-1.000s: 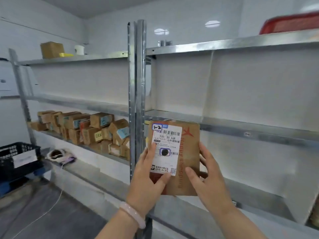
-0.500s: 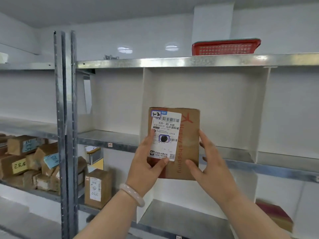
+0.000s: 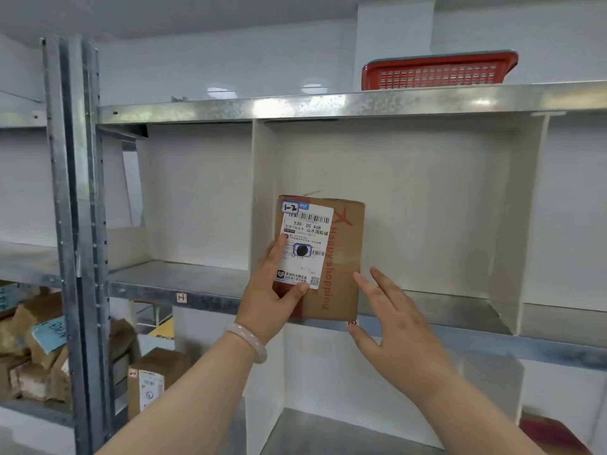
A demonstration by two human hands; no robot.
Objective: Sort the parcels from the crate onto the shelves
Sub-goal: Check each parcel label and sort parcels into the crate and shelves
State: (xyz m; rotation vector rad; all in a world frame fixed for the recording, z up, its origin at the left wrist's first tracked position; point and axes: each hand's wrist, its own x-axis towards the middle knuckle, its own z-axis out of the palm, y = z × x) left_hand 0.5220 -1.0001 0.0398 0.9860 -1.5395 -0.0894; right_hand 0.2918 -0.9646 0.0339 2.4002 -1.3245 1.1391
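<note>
A brown cardboard parcel [image 3: 341, 257] with a white shipping label marked "1-2" stands upright at the front left of a white-walled compartment on the metal shelf [image 3: 460, 326]. My left hand [image 3: 272, 297] grips the parcel's lower left corner, thumb across the label. My right hand [image 3: 391, 323] is off the parcel, just to its lower right, fingers spread and straight, with its thumb near the shelf's front edge.
White dividers [image 3: 262, 208] split the shelf into compartments. A red plastic basket [image 3: 437, 70] sits on the top shelf. Several cardboard parcels [image 3: 36, 349] fill the lower left rack behind a steel upright [image 3: 75, 241]. One boxed parcel [image 3: 147, 379] stands below, and a dark red parcel [image 3: 551, 435] lies at the lower right.
The parcel went up and forward into the compartment and now rests on the shelf. My right hand has let go of its right side and pulled back.
</note>
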